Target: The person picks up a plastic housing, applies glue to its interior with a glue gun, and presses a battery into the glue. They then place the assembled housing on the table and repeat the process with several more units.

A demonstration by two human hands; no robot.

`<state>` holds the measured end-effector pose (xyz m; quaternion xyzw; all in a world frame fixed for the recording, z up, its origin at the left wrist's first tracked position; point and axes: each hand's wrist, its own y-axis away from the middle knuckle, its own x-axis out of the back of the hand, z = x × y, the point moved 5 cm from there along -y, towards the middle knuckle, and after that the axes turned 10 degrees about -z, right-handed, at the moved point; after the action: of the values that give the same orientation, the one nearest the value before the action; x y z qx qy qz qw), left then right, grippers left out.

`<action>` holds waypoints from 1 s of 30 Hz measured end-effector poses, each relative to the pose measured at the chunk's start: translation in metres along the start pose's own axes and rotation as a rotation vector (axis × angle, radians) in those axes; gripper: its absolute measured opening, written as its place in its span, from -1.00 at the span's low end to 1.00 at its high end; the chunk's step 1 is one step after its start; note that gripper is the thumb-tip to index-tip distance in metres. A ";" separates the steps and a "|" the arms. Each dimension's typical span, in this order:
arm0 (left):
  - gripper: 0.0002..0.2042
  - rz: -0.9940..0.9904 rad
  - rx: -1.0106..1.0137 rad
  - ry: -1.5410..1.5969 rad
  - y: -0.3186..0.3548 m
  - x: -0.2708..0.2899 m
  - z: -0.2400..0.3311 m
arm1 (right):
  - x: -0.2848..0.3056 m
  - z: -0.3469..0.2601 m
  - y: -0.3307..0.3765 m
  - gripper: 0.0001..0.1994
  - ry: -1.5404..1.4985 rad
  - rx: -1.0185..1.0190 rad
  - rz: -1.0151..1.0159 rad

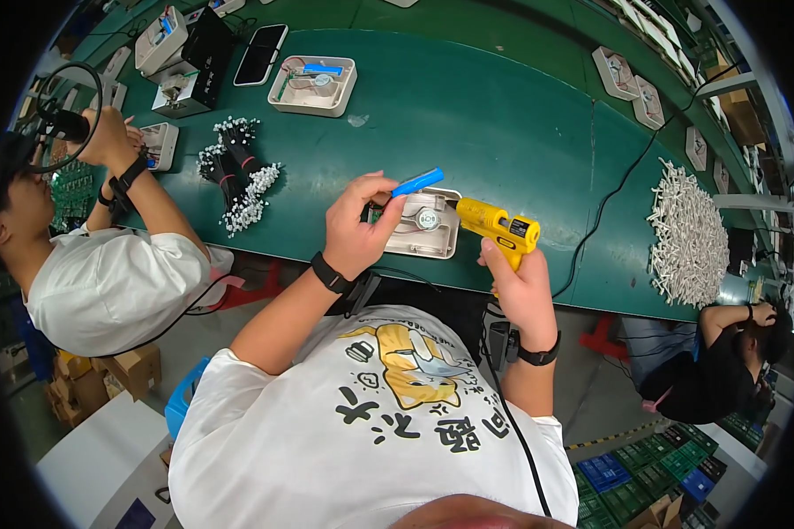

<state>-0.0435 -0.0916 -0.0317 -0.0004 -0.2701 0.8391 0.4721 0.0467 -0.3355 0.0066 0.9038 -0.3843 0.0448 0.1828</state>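
Between the thumb and fingers of my left hand (pixel 362 225) is a blue cylindrical battery (pixel 418 182), raised and tilted above a white plastic housing (pixel 450 238). My right hand (pixel 519 286) is wrapped round a yellow glue gun (pixel 501 226), whose nozzle points left at the housing's upper right corner. Inside the open housing sits a round pale speaker-like part (pixel 428 219) with thin wires. My left hand covers the housing's left side, where a bit of green board shows.
A similar white housing (pixel 313 104) with a blue battery lies farther back, beside a phone (pixel 261 55). Bundled black cables with white connectors (pixel 238 176) lie left, near a co-worker (pixel 115 264). A pile of white pieces (pixel 686 238) is at right, past a black cord (pixel 602 207). Another person (pixel 715 361) sits beyond.
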 end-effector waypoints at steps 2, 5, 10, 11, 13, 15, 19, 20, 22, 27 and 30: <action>-0.81 -0.084 -0.024 -0.089 -0.006 0.001 0.004 | 0.003 0.003 0.003 -0.72 0.008 -0.032 0.023; -0.79 -0.131 -0.032 -0.144 -0.008 -0.001 0.009 | 0.001 0.006 0.003 -0.71 0.029 -0.057 0.005; -0.79 -0.150 -0.010 -0.179 -0.012 -0.003 0.012 | -0.001 0.005 0.003 -0.69 0.008 -0.051 -0.013; -0.80 -0.156 -0.002 -0.184 -0.012 -0.003 0.013 | -0.001 0.004 0.003 -0.69 0.000 -0.046 -0.018; -0.80 -0.188 -0.008 -0.200 -0.014 -0.003 0.014 | -0.001 0.003 0.005 -0.69 -0.016 -0.036 -0.028; -0.79 -0.251 -0.022 -0.233 -0.015 -0.004 0.016 | 0.002 0.009 0.007 -0.70 -0.022 -0.075 -0.037; -0.78 -0.345 -0.053 -0.310 -0.016 -0.005 0.017 | 0.006 0.017 0.009 -0.71 -0.067 -0.147 -0.043; -0.78 -0.345 -0.053 -0.309 -0.017 -0.005 0.019 | 0.006 0.016 0.008 -0.71 -0.100 -0.139 -0.033; -0.76 -0.261 -0.037 -0.421 -0.018 0.000 0.024 | 0.006 0.018 0.007 -0.72 -0.134 -0.134 -0.024; -0.73 -0.200 0.326 0.030 -0.018 -0.005 0.000 | 0.001 0.018 -0.003 -0.72 -0.147 -0.118 -0.001; -0.74 -0.354 0.288 -0.188 -0.024 -0.004 -0.006 | 0.003 0.015 -0.004 -0.71 -0.115 -0.170 -0.014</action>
<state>-0.0213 -0.0822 -0.0270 0.1922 -0.1864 0.7694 0.5799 0.0507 -0.3399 -0.0081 0.8887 -0.3903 -0.0411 0.2369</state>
